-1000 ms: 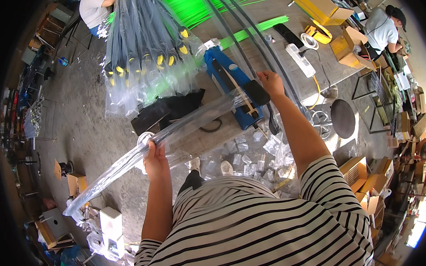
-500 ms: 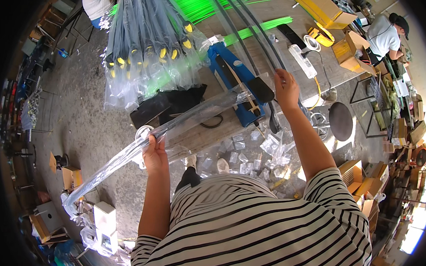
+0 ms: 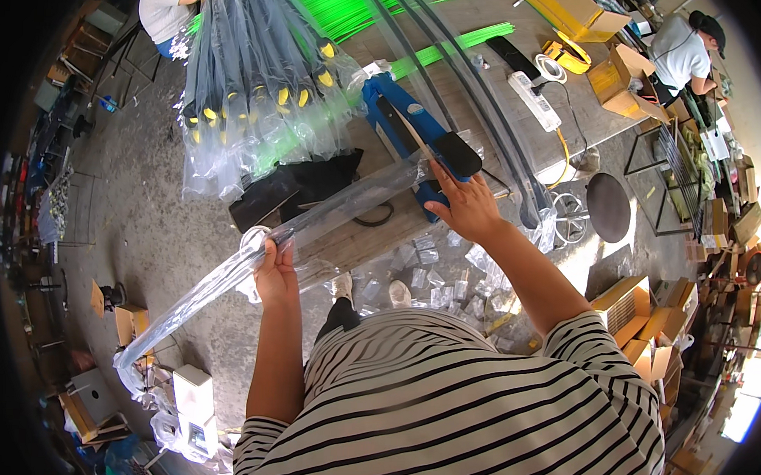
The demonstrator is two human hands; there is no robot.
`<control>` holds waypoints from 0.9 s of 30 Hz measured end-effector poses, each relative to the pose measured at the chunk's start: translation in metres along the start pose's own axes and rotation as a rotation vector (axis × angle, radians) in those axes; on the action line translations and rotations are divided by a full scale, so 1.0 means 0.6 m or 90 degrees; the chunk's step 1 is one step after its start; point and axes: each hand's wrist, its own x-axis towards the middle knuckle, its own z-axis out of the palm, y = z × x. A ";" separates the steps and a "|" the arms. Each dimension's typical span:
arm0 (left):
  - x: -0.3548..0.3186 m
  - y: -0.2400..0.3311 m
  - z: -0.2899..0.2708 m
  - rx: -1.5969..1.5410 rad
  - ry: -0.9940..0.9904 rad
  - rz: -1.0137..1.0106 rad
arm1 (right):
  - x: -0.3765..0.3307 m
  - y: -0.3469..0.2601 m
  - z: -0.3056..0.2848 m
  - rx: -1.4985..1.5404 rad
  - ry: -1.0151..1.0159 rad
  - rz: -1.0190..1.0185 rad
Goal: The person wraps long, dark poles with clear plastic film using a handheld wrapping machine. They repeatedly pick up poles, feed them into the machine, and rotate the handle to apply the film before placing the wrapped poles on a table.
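1) Left hand point(image 3: 277, 275): fingers clamped together on a clear plastic sleeve point(image 3: 339, 208), which is bunched narrow at the pinch
2) From those fingers, one crinkled length of the sleeve trails down to the left, while a flatter, wider length runs up to the right, reaching a blue device point(image 3: 413, 112) with a black pad point(image 3: 458, 154)
3) Right hand point(image 3: 469, 206): fingers spread apart, thumb well away from the index finger, at the device's lower end; the sleeve's upper part lies just beside the index fingertip, and I cannot tell whether they touch
4) Dark strips point(image 3: 488, 98) in clear film lie right of the device on the table point(image 3: 589, 132); a bundle of grey sleeved pieces point(image 3: 261, 54) with yellow ends lies to its left
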 end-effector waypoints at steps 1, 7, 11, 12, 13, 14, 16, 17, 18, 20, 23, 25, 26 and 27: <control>0.002 -0.002 -0.002 0.007 0.012 -0.005 | -0.001 0.000 0.000 -0.012 0.004 0.004; 0.002 -0.009 -0.007 0.018 0.039 -0.016 | 0.003 0.001 0.004 -0.040 0.027 -0.009; -0.003 -0.008 -0.003 0.009 0.026 -0.031 | 0.013 -0.004 -0.001 -0.009 0.047 0.001; -0.003 -0.008 -0.004 0.006 0.025 -0.031 | 0.014 -0.007 -0.004 -0.019 0.105 -0.017; -0.002 -0.008 -0.005 0.004 0.023 -0.032 | 0.016 -0.005 0.000 -0.016 0.092 -0.019; -0.002 -0.008 -0.006 0.002 0.021 -0.033 | 0.019 -0.002 0.007 -0.014 0.080 -0.021; -0.003 -0.009 -0.004 -0.003 0.034 -0.031 | 0.027 -0.005 0.005 0.001 0.061 -0.011; -0.002 -0.009 -0.003 -0.006 0.040 -0.031 | 0.030 -0.007 0.000 0.013 0.054 0.001; -0.001 -0.010 -0.003 -0.009 0.037 -0.032 | 0.032 -0.008 -0.005 0.025 0.048 0.015; 0.002 -0.011 -0.005 -0.015 0.030 -0.035 | 0.036 0.000 0.004 0.020 0.061 -0.008; 0.004 -0.016 -0.001 -0.024 0.045 -0.024 | 0.038 -0.001 0.005 0.037 0.033 0.024; 0.008 -0.020 -0.007 -0.031 0.044 -0.022 | 0.036 -0.003 -0.004 0.078 0.012 0.053; 0.010 -0.021 -0.010 -0.035 0.044 -0.020 | 0.028 0.000 -0.012 0.109 0.008 0.062; 0.009 -0.021 -0.007 -0.040 0.046 -0.021 | 0.019 0.004 -0.022 0.138 0.004 0.071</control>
